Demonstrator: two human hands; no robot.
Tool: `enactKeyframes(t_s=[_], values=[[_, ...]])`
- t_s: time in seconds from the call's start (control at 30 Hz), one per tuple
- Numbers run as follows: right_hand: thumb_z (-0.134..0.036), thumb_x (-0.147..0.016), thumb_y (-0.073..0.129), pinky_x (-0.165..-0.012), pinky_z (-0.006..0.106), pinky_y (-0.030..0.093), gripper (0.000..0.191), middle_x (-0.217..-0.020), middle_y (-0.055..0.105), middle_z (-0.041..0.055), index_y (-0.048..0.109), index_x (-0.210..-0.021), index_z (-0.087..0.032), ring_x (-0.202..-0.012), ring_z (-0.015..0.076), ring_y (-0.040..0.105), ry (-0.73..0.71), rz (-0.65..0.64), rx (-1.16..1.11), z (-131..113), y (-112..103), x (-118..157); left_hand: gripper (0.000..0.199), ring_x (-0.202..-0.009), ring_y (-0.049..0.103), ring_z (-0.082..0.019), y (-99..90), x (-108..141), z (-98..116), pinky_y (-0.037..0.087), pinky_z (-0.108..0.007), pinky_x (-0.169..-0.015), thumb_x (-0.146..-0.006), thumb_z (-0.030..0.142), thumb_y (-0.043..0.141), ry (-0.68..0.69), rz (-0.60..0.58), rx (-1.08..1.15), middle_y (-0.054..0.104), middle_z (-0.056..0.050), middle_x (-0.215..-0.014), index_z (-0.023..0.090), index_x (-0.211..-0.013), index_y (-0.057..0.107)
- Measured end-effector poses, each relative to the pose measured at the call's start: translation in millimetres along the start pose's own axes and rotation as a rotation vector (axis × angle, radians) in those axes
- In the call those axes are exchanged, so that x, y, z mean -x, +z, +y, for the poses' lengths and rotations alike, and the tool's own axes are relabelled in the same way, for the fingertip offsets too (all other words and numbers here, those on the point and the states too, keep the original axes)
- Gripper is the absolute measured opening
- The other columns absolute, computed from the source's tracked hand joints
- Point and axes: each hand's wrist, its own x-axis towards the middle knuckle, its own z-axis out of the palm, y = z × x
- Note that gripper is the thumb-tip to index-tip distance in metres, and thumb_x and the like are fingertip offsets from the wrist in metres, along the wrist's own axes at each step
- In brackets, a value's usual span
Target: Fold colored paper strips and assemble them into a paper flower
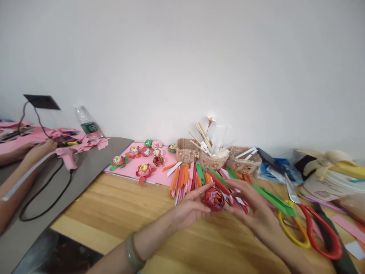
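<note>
Fingers of the left hand (188,208) rest narrowly on the near side of a round red and pink flower (215,199) of layered, folded petals, orange at its heart. The fingers of the right hand (258,207) curve wider around its other side; whether they press on it cannot be told. The flower is held just above the pale, wood-grained worktop (128,205), in front of a fan of flat strips (184,179) in orange, pink, red and white, which crowds the space behind both hands. A long green folded strip (273,199) runs beside the right hand towards scissors (296,201) with red and yellow loops and a shiny blade. Behind the strips stand three woven baskets (186,151) dotted with small flower shapes; the middle one bristles with wooden sticks (203,137), the right one holds white strips. To the left, small layered flowers (144,169) lie on and around a smooth pink sheet (162,171). Further left, on a grey surface (94,175), are a pink glue gun (67,158) with a black cord, another person's hands (42,148) and a clear bottle (89,125) with a green label, its writing too small to read. At right, a yellow banana (348,169) lies on a pale container (325,186), near a blue packet (269,171).
</note>
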Motion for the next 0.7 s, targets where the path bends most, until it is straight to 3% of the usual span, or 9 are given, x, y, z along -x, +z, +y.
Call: enactKeyframes(t_s=[0.1,0.17,0.33,0.4,0.5,0.6,0.7], values=[[-0.049,-0.077,0.062,-0.096,0.039,0.045,0.062,-0.132,0.044,0.0075,0.039,-0.134,-0.036,-0.126,0.0273,0.041,-0.09,-0.123,-0.052,5.3,7.3,-4.0,0.071,-0.097,0.06,-0.018,-0.1,-1.6,-1.4,0.044,-0.025,-0.079,-0.055,-0.006,0.065,-0.014,-0.006,-0.043,0.052,-0.005,-0.132,0.027,-0.118,0.06],[-0.052,-0.075,0.062,-0.095,0.041,0.045,0.066,-0.133,0.042,0.0081,0.037,-0.135,-0.036,-0.125,0.0283,0.04,-0.125,-0.137,-0.056,10.5,16.2,-2.7,0.068,-0.09,0.06,-0.016,-0.2,-2.0,-3.5,0.046,-0.024,-0.072,-0.057,-0.002,0.068,-0.047,-0.024,-0.084,0.053,-0.005,-0.13,0.026,-0.118,0.059],[-0.055,-0.08,0.053,-0.096,0.043,0.042,0.054,-0.123,0.055,0.0085,0.044,-0.128,-0.032,-0.116,0.027,0.047,-0.212,-0.166,-0.039,14.5,35.9,7.7,0.044,-0.083,0.06,-0.013,2.1,1.1,-10.1,0.047,-0.021,-0.07,-0.066,0.013,0.072,-0.119,-0.053,-0.168,0.063,-0.006,-0.106,0.02,-0.109,0.065],[-0.058,-0.082,0.046,-0.095,0.042,0.042,0.047,-0.119,0.057,0.0082,0.05,-0.119,-0.029,-0.114,0.0259,0.048,-0.201,-0.114,-0.094,10.0,39.7,11.3,0.039,-0.074,0.06,-0.01,3.9,3.2,-12.3,0.047,-0.022,-0.07,-0.066,0.016,0.074,-0.133,-0.031,-0.145,0.065,-0.004,-0.094,0.017,-0.104,0.068],[-0.052,-0.087,0.043,-0.093,0.039,0.042,0.035,-0.116,0.058,0.0071,0.053,-0.109,-0.028,-0.112,0.0233,0.049,-0.161,-0.075,-0.12,0.2,41.0,13.2,0.041,-0.073,0.061,-0.012,5.5,5.2,-16.0,0.047,-0.024,-0.071,-0.064,0.018,0.076,-0.109,-0.024,-0.091,0.065,-0.005,-0.09,0.016,-0.104,0.068],[-0.053,-0.086,0.044,-0.092,0.038,0.043,0.036,-0.113,0.06,0.0079,0.054,-0.108,-0.026,-0.109,0.023,0.051,-0.124,-0.067,-0.132,-7.5,39.3,12.1,0.035,-0.077,0.061,-0.013,4.3,5.7,-20.2,0.048,-0.026,-0.071,-0.068,0.017,0.072,-0.097,-0.01,-0.071,0.065,-0.006,-0.096,0.017,-0.103,0.068],[-0.054,-0.084,0.048,-0.092,0.039,0.043,0.041,-0.112,0.06,0.0093,0.054,-0.113,-0.025,-0.108,0.0241,0.052,-0.075,-0.106,-0.16,-9.9,36.8,12.1,0.029,-0.071,0.06,-0.011,3.4,5.1,-22.4,0.047,-0.023,-0.067,-0.071,0.016,0.07,-0.106,0.014,-0.059,0.065,-0.005,-0.089,0.017,-0.1,0.069]])
